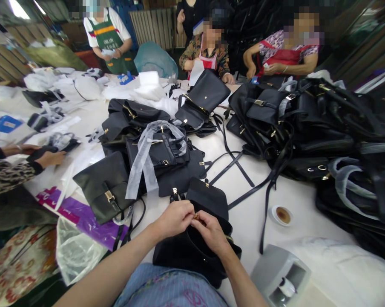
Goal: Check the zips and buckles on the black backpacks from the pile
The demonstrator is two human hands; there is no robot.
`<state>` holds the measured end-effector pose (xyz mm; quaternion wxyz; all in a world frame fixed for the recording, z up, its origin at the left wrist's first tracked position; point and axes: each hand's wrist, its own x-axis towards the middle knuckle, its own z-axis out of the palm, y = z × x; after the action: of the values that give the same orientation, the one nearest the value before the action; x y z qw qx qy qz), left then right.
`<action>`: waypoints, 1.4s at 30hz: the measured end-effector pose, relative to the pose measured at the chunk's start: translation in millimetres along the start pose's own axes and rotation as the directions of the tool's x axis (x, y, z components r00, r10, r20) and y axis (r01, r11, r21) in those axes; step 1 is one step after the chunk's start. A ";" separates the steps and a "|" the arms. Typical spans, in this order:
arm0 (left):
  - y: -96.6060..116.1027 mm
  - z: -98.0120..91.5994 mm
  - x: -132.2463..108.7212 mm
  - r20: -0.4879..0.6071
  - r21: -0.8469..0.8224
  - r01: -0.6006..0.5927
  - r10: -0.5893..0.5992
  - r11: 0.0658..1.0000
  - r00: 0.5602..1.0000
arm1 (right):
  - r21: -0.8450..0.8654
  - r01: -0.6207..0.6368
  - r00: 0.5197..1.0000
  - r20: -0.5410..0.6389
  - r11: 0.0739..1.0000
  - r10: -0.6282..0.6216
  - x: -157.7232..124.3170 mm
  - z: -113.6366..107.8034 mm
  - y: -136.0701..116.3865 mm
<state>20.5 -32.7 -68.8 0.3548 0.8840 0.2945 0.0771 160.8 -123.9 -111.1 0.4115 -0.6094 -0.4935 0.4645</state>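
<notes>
Handled bag [211, 199] smooth, leather-like, matt; nearby buckle [109, 195] glossy metal; grey casing [266, 265] matt plastic; sack [79, 248] crinkled, glossy plastic

Odds and ends around the white table [250, 219].
Small white dish [273, 216], brown contents, near grey plastic holder [265, 265]; purple printed plastic [88, 218] beside clear plastic bag [77, 249]; blue box [7, 124] far left; across, person in green apron [107, 39].
</notes>
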 end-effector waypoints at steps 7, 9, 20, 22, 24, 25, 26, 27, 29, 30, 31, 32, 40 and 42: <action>0.7 1.4 -0.5 -0.057 0.165 -0.015 0.025 0.986 0.998 | -0.171 0.080 0.997 0.015 0.982 -0.078 -4.0 2.5 -5.8; 0.1 -0.3 0.5 -0.049 0.189 -0.025 0.035 0.982 0.998 | -0.332 0.118 0.993 0.018 0.936 -0.119 -4.6 6.5 -7.1; -28.4 -36.6 14.3 -0.231 0.022 0.210 -0.200 0.977 0.952 | -0.373 0.055 0.997 -0.036 0.926 -0.073 -8.1 12.8 0.4; -27.9 -44.3 15.0 -0.176 -0.071 0.218 -0.227 0.973 0.958 | -0.303 0.055 0.998 -0.012 0.951 -0.062 -7.4 6.9 0.2; -21.5 -42.7 13.9 -0.110 -0.153 0.218 -0.236 0.964 0.966 | -0.236 0.064 0.998 0.019 0.970 -0.062 -6.1 0.8 -1.4; -16.9 -38.8 13.0 -0.088 -0.186 0.219 -0.239 0.958 0.967 | -0.204 0.068 0.998 0.033 0.977 -0.063 -5.5 -2.0 -2.5; -12.0 -33.4 11.8 -0.075 -0.214 0.220 -0.240 0.952 0.968 | -0.173 0.069 0.997 0.043 0.982 -0.063 -5.2 -4.5 -3.5; -7.2 -27.2 10.6 -0.069 -0.236 0.219 -0.241 0.947 0.968 | -0.145 0.068 0.997 0.051 0.987 -0.061 -5.0 -6.6 -4.3; 0.9 -14.7 8.0 -0.071 -0.270 0.219 -0.246 0.938 0.967 | -0.102 0.061 0.997 0.059 0.993 -0.055 -5.3 -9.6 -5.2; 4.0 -9.4 6.9 -0.084 -0.285 0.217 -0.250 0.934 0.965 | -0.088 0.056 0.997 0.060 0.995 -0.051 -5.5 -10.4 -5.2; 6.3 -4.9 6.1 -0.105 -0.299 0.208 -0.248 0.931 0.963 | -0.080 0.053 0.997 0.060 0.995 -0.048 -5.8 -10.8 -4.9; 8.0 -1.5 5.5 -0.129 -0.309 0.189 -0.238 0.932 0.963 | -0.074 0.051 0.997 0.061 0.996 -0.046 -5.9 -10.8 -4.6; 11.5 -9.3 11.7 0.078 0.231 -0.137 0.122 0.963 0.989 | -0.077 0.061 0.996 0.071 0.995 -0.055 -5.6 -8.2 0.4; 13.8 -16.7 15.4 0.223 0.403 -0.259 0.180 0.878 0.958 | -0.087 0.061 0.996 0.068 0.994 -0.055 -5.3 -7.9 1.0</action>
<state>33.7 -22.1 -48.3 0.1659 0.9712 0.1687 -0.0295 168.3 -129.7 -109.4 0.3806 -0.5970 -0.5444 0.4498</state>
